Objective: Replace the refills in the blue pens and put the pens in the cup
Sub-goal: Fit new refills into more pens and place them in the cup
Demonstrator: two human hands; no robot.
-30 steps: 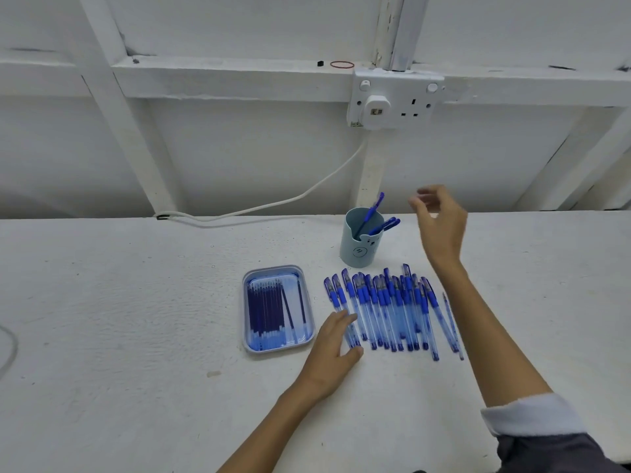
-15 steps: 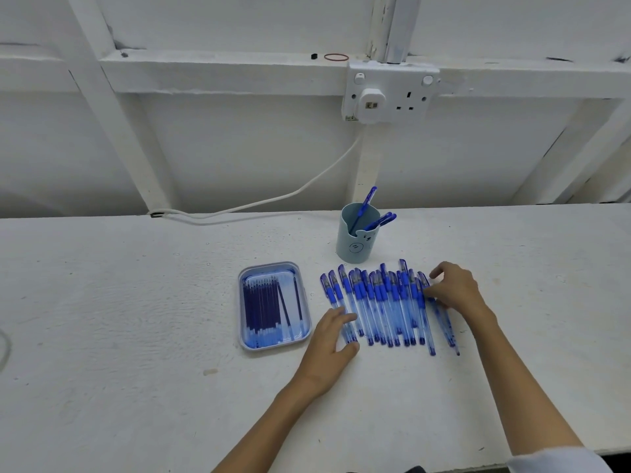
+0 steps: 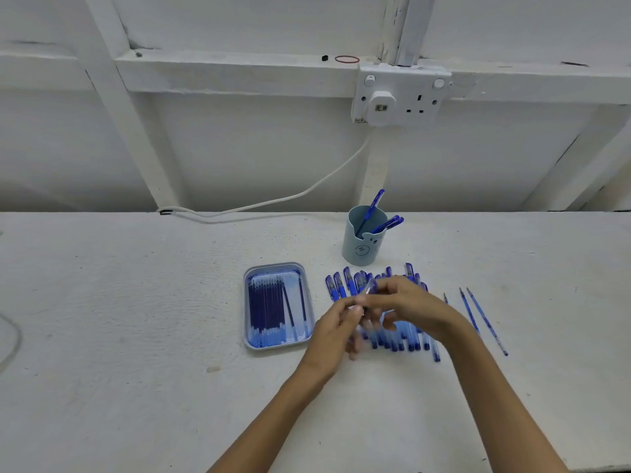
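Observation:
Both hands hold one blue pen point(image 3: 368, 289) just above the row of blue pens point(image 3: 392, 339) lying on the white table. My left hand point(image 3: 336, 327) pinches the pen's lower part. My right hand point(image 3: 408, 307) grips it from the right. The pale blue cup point(image 3: 362, 245) stands behind the row with three pens point(image 3: 387, 222) in it. A blue tray point(image 3: 307, 302) of dark refills point(image 3: 269, 307) lies left of the row. Three loose refills point(image 3: 478, 314) lie to the right of the pens. My hands hide the middle of the row.
The white table point(image 3: 136, 319) runs to a white wall with a double socket point(image 3: 401, 93) and a plugged-in white cable point(image 3: 273, 201) trailing along the table's back edge. A small crumb point(image 3: 213, 369) lies on the table near the front.
My right hand came down from beside the cup to the pen row, picked a pen, and brought it to the left hand. Both hands now hold it above the row.

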